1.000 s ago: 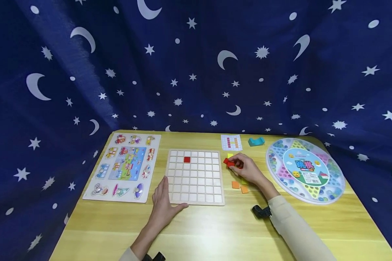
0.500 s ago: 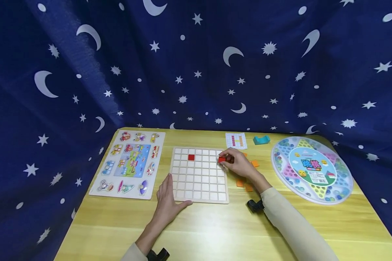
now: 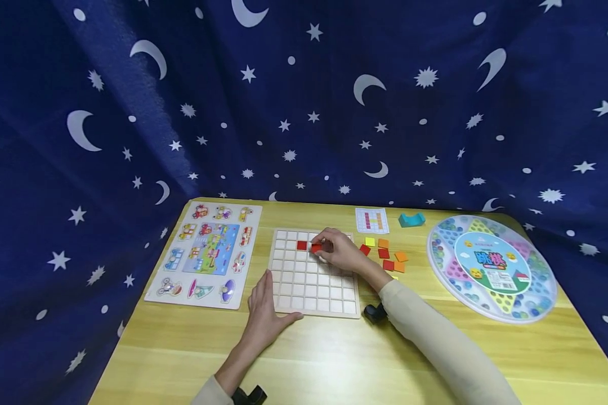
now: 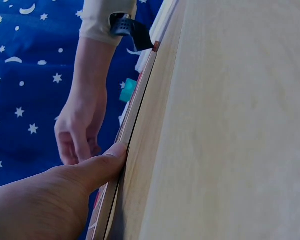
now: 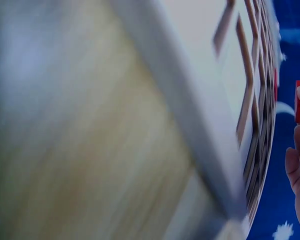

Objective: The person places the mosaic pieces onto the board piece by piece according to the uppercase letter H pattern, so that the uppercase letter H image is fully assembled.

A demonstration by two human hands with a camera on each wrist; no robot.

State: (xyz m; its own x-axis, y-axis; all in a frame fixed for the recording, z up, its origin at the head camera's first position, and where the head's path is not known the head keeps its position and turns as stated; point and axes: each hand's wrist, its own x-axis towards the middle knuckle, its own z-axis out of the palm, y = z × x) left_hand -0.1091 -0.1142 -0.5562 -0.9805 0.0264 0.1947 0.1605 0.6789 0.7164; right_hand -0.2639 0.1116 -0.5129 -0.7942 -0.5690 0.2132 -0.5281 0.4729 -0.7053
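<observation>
A light wooden grid board [image 3: 311, 289] lies on the table, with one red square tile [image 3: 302, 246] set in a cell near its top. Over the cells just right of that tile, my right hand [image 3: 340, 250] pinches another red tile [image 5: 298, 101] between thumb and fingers. In the right wrist view this tile is held edge-on, apart from the board. My left hand [image 3: 263, 314] rests at the board's lower left corner, fingers along the left side. The left wrist view shows its thumb [image 4: 110, 159] pressing the board's front edge.
Loose red, orange and yellow tiles [image 3: 388, 265] lie right of the board. Behind them are a printed pattern card [image 3: 372, 221] and a teal block [image 3: 412, 220]. A picture puzzle board [image 3: 154, 291] lies left, a round Chinese checkers box [image 3: 438, 270] right.
My right hand has carried a red tile leftward from the loose tiles to above the board's upper cells. The left hand keeps its place on the board, while the head view has shifted slightly.
</observation>
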